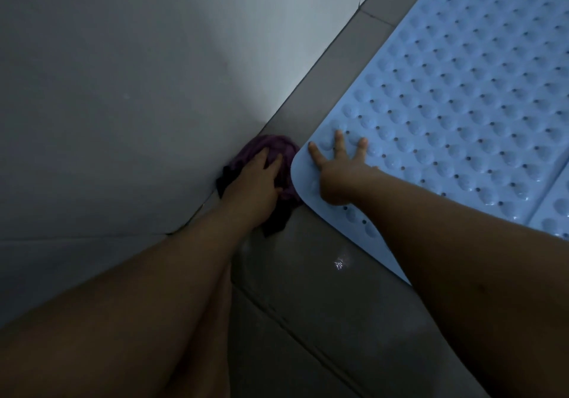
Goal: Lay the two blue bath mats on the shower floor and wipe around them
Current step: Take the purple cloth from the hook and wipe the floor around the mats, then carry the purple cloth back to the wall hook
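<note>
Containers: there are none to see here.
First mat: the big blue bath mat lies flat on the gray shower floor. It has rows of round bumps and small holes.
Second mat: a second blue mat lies just beside the first one at the right edge. Only a small piece of it shows.
Right hand: the right hand presses flat on the near round corner of the first mat. Its grip is loose, with the fingers spread and straight.
Left hand: the left hand rests on top of a purple cloth. The fingers bend over the cloth, but I cannot tell if the grip pinches it or only presses it.
Cloth spot: the cloth sits where the floor meets the white wall, just beside the mat corner.
Open room: a thin strip of bare floor runs between the wall and the mat's long edge. More bare floor lies near the arms, with a small shiny wet spot.
Hard to see: the light is dim. The mats are cut off at the top and right. The cloth's dark lower part is partly hidden under the left hand.
</note>
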